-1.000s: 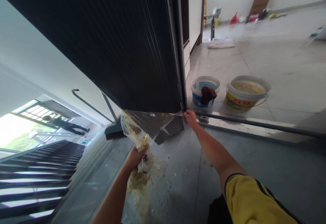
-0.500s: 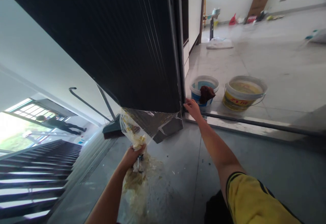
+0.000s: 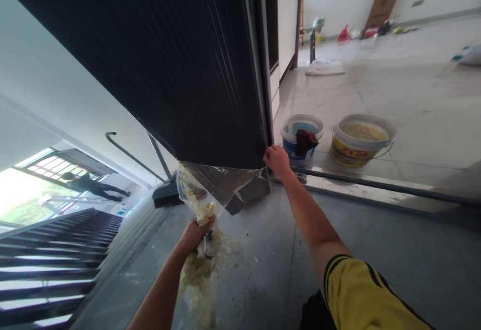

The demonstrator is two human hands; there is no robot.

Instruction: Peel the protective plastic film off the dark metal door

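My left hand (image 3: 196, 232) is closed round a bunched length of clear plastic film (image 3: 201, 190) with yellowish marks. The film stretches up to the bottom of a tall, dark ribbed panel (image 3: 203, 84), and its crumpled lower part trails to the floor. My right hand (image 3: 277, 160) is at the panel's lower right edge, beside the dark frame. Its fingers are curled together against that edge; whatever lies between them is hidden. Under the panel, a grey-brown ribbed base (image 3: 248, 190) shows through the film.
A blue-and-white bucket (image 3: 291, 144) with a dark red cloth (image 3: 305, 142) on its rim and a yellow bucket (image 3: 353, 152) stand beyond the floor track (image 3: 376, 182). A broom (image 3: 167, 192) leans at left. Further left are dark railings (image 3: 48, 270) and another person (image 3: 93, 186) by the window.
My right hand has shifted slightly left onto the panel's edge, and its fingers have curled in. My left hand keeps its hold on the film, nearly in place.
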